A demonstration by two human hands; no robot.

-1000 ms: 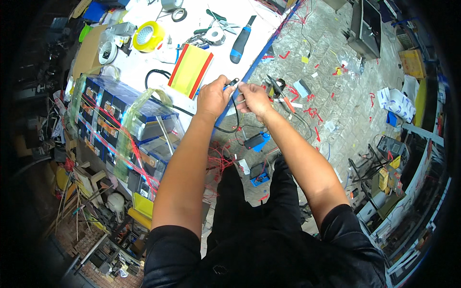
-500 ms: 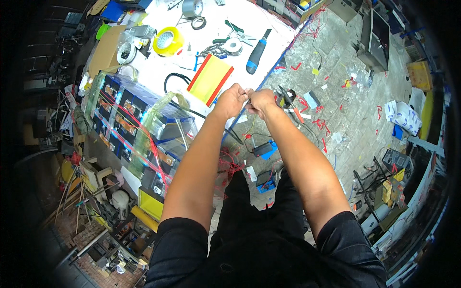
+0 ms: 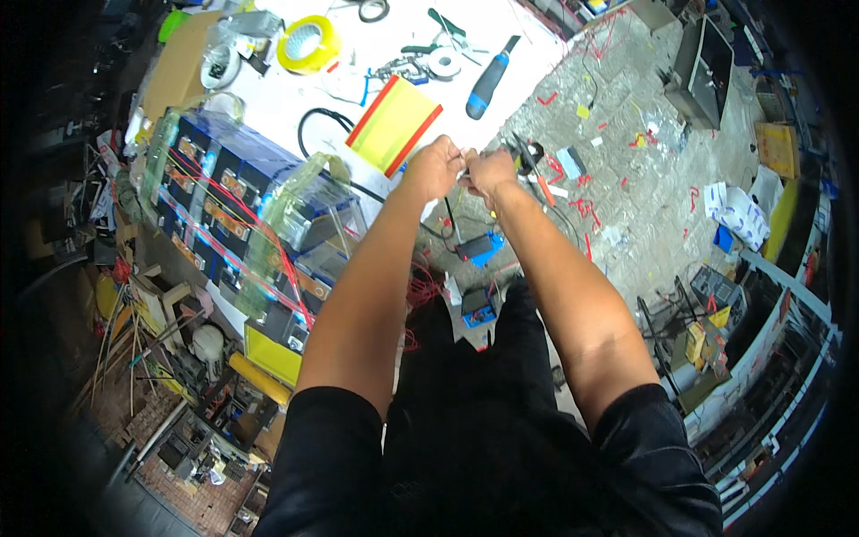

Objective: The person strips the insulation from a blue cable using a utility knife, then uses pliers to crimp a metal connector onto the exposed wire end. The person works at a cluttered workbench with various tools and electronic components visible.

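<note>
That black cable (image 3: 369, 192) sags from the tabletop (image 3: 407, 34) to both hands, looking light and springy, best pinched near its end. The left hand's (image 3: 431, 172) fingers seem clamped there; the right hand's (image 3: 492, 175) I can't tell.

Yellow panel (image 3: 394, 125) left, tool (image 3: 488, 89) right; gap between

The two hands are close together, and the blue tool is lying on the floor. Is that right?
Not quite: you have the wrong place for the blue tool. The head view shows it lying on the white table. The left hand and right hand are close together, as you said.
</note>
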